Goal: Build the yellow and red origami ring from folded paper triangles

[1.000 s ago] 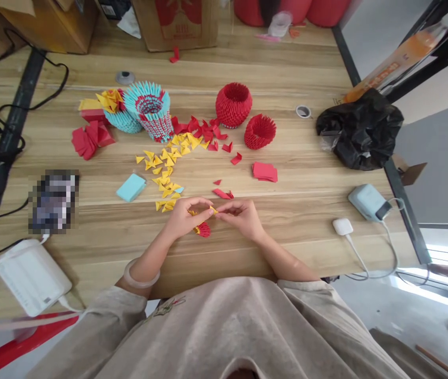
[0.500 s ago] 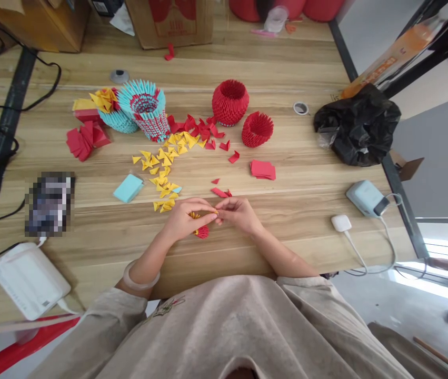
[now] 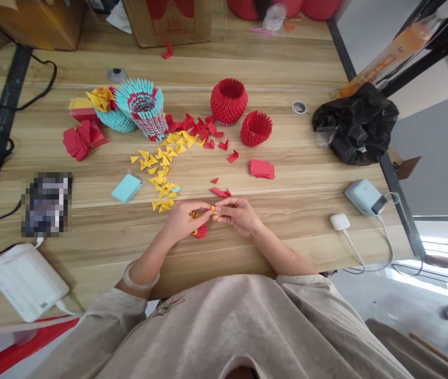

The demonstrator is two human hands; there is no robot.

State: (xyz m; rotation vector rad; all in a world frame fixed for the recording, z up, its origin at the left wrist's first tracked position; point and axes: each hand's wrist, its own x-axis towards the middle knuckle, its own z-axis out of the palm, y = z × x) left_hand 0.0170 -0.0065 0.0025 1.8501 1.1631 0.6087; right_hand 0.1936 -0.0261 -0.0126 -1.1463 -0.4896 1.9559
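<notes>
Between the fingertips of both hands is a small yellow paper piece (image 3: 215, 210). My left hand (image 3: 182, 218) pinches its left side, and my right hand (image 3: 239, 215) pinches it from the right. A small red and yellow folded-paper piece (image 3: 200, 230) shows below my left hand, partly hidden by it. Yellow folded triangles (image 3: 162, 181) lie scattered beyond my left hand. Several red folded pieces (image 3: 198, 126) lie farther back, and a few red ones (image 3: 220, 192) are just beyond my fingertips.
Two red paper vases (image 3: 229, 102) and a blue-red vase (image 3: 145, 110) stand at the back. Red slips (image 3: 262, 169) and a blue stack (image 3: 127, 188) lie on the table (image 3: 287, 200). Chargers, a black bag (image 3: 356, 123), a pixelated device and a white power bank (image 3: 28, 281) are around the sides.
The yellow piece shows more clearly between my fingertips, which have shifted slightly. My right hand's fingers are spread a little differently. The view has moved slightly.
</notes>
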